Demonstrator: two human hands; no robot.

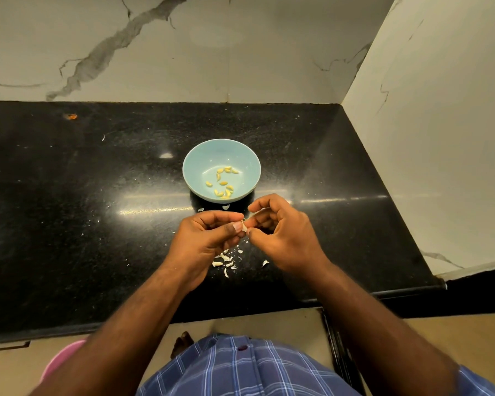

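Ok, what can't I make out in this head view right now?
All in the head view:
- Garlic clove: pinched between the left hand and the right hand, whose fingers cover most of it. How much skin remains cannot be told.
- Peels on the counter: partly hidden under the left hand.
- Orange speck: too small to identify.
- Pink object: mostly hidden by the left arm.

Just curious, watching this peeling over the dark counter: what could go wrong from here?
1. The garlic clove is tiny and pinched only between fingertips of the left hand and right hand; it might slip and fall on the counter, short of the bowl.
2. Loose peels lie scattered below the hands; a wrist could sweep them about, or a scrap might land in the bowl.
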